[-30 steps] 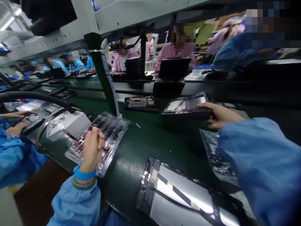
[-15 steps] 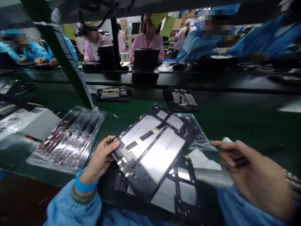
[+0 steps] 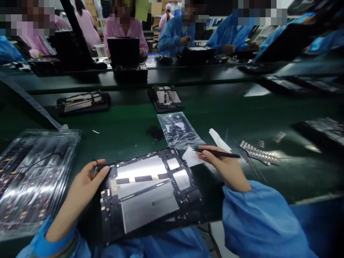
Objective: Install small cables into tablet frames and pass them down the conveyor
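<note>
An opened tablet (image 3: 150, 211), with bare metal plates in a black frame, lies tilted in front of me at the bench edge. My left hand (image 3: 90, 181) grips its upper left corner, thumb on top and fingers partly hidden beneath. Between the fingers of my right hand (image 3: 225, 165) is a pair of slim black tweezers (image 3: 223, 154), its tip pointing left. That hand hovers just beyond the tablet's right corner, over white paper (image 3: 191, 157). Right behind the paper lies a clear plastic bag (image 3: 179, 129) of small dark parts.
Clear trays (image 3: 34, 179) of circuit boards are stacked at the left. Two more opened tablets (image 3: 83, 102) rest farther back on the green bench (image 3: 126, 125). Strips of small metal pieces (image 3: 258, 152) lie at the right. Across the bench, several co-workers in pink and blue sit working.
My view has swung right. The upper tablet has come down, covering the one below. My right hand, previously with extended index finger, now grips tweezers near the paper; my left hand still holds the tablet.
</note>
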The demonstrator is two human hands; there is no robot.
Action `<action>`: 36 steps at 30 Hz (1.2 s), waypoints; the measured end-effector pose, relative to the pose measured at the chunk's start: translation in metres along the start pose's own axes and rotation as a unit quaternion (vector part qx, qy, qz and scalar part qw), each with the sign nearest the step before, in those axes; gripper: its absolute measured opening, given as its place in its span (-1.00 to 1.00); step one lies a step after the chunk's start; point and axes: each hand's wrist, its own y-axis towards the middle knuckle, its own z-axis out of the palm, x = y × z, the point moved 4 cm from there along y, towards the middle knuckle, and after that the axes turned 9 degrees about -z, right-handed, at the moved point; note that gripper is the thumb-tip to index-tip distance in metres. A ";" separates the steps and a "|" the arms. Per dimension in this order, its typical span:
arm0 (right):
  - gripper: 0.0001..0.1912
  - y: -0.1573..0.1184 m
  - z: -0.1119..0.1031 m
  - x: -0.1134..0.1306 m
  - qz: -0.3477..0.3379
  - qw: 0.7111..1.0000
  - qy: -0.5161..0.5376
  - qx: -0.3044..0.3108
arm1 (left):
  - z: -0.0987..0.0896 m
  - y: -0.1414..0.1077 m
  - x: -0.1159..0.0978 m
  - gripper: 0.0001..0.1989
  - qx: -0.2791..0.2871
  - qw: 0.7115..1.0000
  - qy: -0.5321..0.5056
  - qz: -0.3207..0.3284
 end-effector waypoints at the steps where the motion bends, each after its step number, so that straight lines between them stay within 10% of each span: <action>1: -0.57 0.003 0.002 -0.002 -0.009 1.000 -0.008 0.013 | -0.002 0.001 0.001 -0.27 -0.009 1.000 0.008 0.004; 14: -0.72 0.027 0.022 -0.022 -0.132 0.990 -0.052 0.020 | -0.011 0.000 -0.016 -0.79 -0.024 0.935 -0.351 -0.036; 27: -0.82 0.029 0.024 -0.021 -0.157 0.986 -0.048 0.014 | -0.016 -0.003 -0.027 -0.73 -0.042 0.944 -0.317 0.085; 36: -0.79 0.027 0.023 -0.020 -0.134 0.990 -0.039 -0.006 | -0.009 0.003 -0.022 -0.76 -0.016 0.926 -0.378 -0.002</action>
